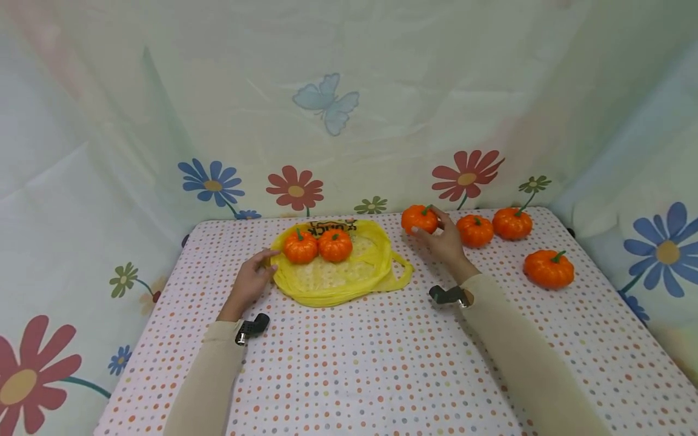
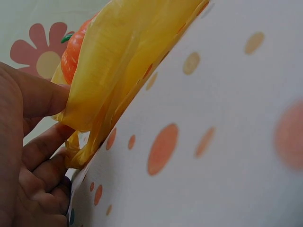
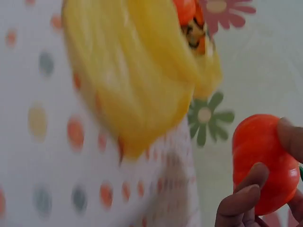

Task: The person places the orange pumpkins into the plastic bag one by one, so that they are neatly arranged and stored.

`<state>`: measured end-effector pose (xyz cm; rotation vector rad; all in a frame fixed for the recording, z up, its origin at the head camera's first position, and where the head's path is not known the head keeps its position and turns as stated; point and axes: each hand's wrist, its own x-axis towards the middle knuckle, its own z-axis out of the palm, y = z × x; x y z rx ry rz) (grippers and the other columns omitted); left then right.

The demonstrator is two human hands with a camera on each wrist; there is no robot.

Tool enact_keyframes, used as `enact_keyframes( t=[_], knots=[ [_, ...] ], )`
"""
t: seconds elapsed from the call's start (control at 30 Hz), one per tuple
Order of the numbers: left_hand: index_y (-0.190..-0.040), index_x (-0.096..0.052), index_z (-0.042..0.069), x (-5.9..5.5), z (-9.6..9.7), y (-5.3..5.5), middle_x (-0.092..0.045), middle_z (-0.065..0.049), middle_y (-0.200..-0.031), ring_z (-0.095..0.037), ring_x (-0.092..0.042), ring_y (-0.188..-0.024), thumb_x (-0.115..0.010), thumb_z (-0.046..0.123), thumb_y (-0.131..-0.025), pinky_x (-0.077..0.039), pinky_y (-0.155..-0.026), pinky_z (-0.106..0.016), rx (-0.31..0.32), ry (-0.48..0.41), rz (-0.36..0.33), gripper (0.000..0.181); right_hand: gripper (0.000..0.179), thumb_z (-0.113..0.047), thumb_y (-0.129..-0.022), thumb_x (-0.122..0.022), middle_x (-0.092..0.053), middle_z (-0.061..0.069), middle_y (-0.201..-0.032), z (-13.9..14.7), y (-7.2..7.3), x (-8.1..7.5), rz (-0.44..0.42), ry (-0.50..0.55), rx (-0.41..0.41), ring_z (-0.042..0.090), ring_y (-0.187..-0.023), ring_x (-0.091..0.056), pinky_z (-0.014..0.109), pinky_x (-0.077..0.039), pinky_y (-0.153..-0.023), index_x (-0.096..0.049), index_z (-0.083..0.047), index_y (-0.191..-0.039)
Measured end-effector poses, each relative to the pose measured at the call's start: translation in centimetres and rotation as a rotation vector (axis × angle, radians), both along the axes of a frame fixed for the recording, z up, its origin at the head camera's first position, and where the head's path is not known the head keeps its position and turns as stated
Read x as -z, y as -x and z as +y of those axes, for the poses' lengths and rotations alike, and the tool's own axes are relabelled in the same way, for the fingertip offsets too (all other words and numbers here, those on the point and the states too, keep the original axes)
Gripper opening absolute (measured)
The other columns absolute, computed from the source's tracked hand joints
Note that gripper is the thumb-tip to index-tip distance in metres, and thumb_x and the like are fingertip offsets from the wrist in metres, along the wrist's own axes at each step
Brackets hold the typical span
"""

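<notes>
there is room in the yellow bag, to the right of two pumpkins. the left hand is in the way at the bag's left edge. a gap lies between the bag and the pumpkin in the right hand. another pumpkin sits just right of that hand.

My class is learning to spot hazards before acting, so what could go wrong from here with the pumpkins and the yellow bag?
1. The held pumpkin might slip: it looks glossy, and the right hand grips it with fingers and thumb.
2. The yellow bag looks thin and limp; the left hand pinches only one side, so the opposite rim might fold inward.
3. Another pumpkin could bump the two pumpkins already sitting side by side there.
</notes>
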<state>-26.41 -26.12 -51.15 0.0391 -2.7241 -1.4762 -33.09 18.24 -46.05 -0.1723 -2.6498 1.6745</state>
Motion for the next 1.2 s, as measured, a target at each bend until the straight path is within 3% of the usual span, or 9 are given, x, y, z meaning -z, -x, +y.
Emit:
enact_keyframes(
  t=[0.13,0.33,0.73,0.83,0.97,1.03,1.1,1.13,1.2],
  knots=[
    [-0.135,-0.059,0.022,0.0,0.1,0.2,-0.037,-0.008,-0.158,-0.03,-0.026,-0.151,-0.057,0.02,-0.099,-0.018,-0.125,-0.052,-0.007,0.011,-0.012,0.036,0.085,-0.044,-0.09,-0.069,-0.035,0.019,-0.154,-2.4,-0.9,-1.0,0.062,-0.004,-0.086,0.037,-0.12,-0.05,0.043,-0.054,-0.097,-0.022,-0.026,-0.158],
    [-0.134,-0.059,0.021,-0.1,0.2,0.3,-0.038,-0.009,-0.158,-0.03,-0.027,-0.15,-0.057,0.019,-0.099,-0.018,-0.125,-0.052,-0.004,0.007,0.006,0.035,0.08,-0.039,-0.089,-0.072,-0.047,0.019,-0.146,-5.1,-1.6,-1.1,0.125,-0.068,-0.233,0.029,-0.098,-0.06,0.023,-0.057,-0.076,-0.03,-0.022,-0.155],
    [-0.133,-0.06,0.021,0.0,0.0,0.4,-0.039,-0.007,-0.157,-0.028,-0.027,-0.15,-0.057,0.018,-0.098,-0.02,-0.125,-0.051,-0.003,-0.004,-0.004,0.034,0.078,-0.031,-0.089,-0.073,-0.046,0.015,-0.148,-7.1,-1.9,0.2,0.099,-0.114,-0.277,0.029,-0.101,-0.065,0.036,-0.061,-0.085,-0.032,-0.022,-0.155],
    [-0.132,-0.06,0.022,-0.1,0.0,0.4,-0.039,-0.006,-0.157,-0.028,-0.026,-0.151,-0.057,0.018,-0.099,-0.019,-0.125,-0.051,-0.002,-0.011,-0.006,0.034,0.077,-0.032,-0.088,-0.074,-0.046,0.014,-0.15,-7.3,-1.9,0.4,0.103,-0.158,-0.263,0.022,-0.075,-0.063,0.028,-0.058,-0.065,-0.034,-0.025,-0.154],
    [-0.133,-0.06,0.022,-0.1,0.1,0.4,-0.041,-0.006,-0.156,-0.027,-0.027,-0.151,-0.057,0.019,-0.099,-0.019,-0.125,-0.05,0.003,-0.008,-0.001,0.034,0.071,-0.034,-0.087,-0.074,-0.048,0.013,-0.151,-7.5,-1.7,0.8,0.115,-0.193,-0.26,0.015,-0.045,-0.041,0.024,-0.041,-0.043,-0.041,-0.028,-0.15],
    [-0.133,-0.06,0.022,-0.1,0.1,0.4,-0.041,-0.006,-0.156,-0.027,-0.027,-0.151,-0.057,0.019,-0.099,-0.019,-0.125,-0.05,0.004,-0.008,-0.003,0.034,0.068,-0.035,-0.087,-0.074,-0.048,0.012,-0.15,-7.7,-1.6,0.9,0.112,-0.219,-0.257,0.017,-0.058,-0.055,0.025,-0.048,-0.051,-0.045,-0.028,-0.148],
    [-0.133,-0.06,0.022,0.0,0.1,0.4,-0.041,-0.005,-0.156,-0.027,-0.027,-0.151,-0.057,0.019,-0.099,-0.019,-0.125,-0.05,0.003,-0.014,-0.007,0.034,0.065,-0.036,-0.087,-0.074,-0.049,0.012,-0.149,-7.8,-1.6,1.0,0.109,-0.239,-0.253,0.022,-0.086,-0.066,0.032,-0.056,-0.069,-0.048,-0.027,-0.146],
    [-0.133,-0.06,0.022,0.0,0.1,0.4,-0.041,-0.005,-0.156,-0.027,-0.027,-0.151,-0.057,0.019,-0.099,-0.019,-0.125,-0.051,0.003,-0.015,-0.009,0.034,0.065,-0.036,-0.087,-0.073,-0.049,0.012,-0.15,-7.9,-1.6,1.1,0.107,-0.249,-0.253,0.025,-0.105,-0.065,0.037,-0.057,-0.082,-0.048,-0.026,-0.146],
    [-0.133,-0.06,0.022,-0.1,0.1,0.3,-0.04,-0.006,-0.157,-0.027,-0.026,-0.151,-0.057,0.019,-0.099,-0.019,-0.125,-0.051,0.004,-0.021,-0.01,0.034,0.065,-0.036,-0.087,-0.073,-0.048,0.01,-0.151,-8.1,-1.6,1.1,0.107,-0.268,-0.25,0.031,-0.138,-0.047,0.048,-0.047,-0.107,-0.048,-0.025,-0.146]
  ],
)
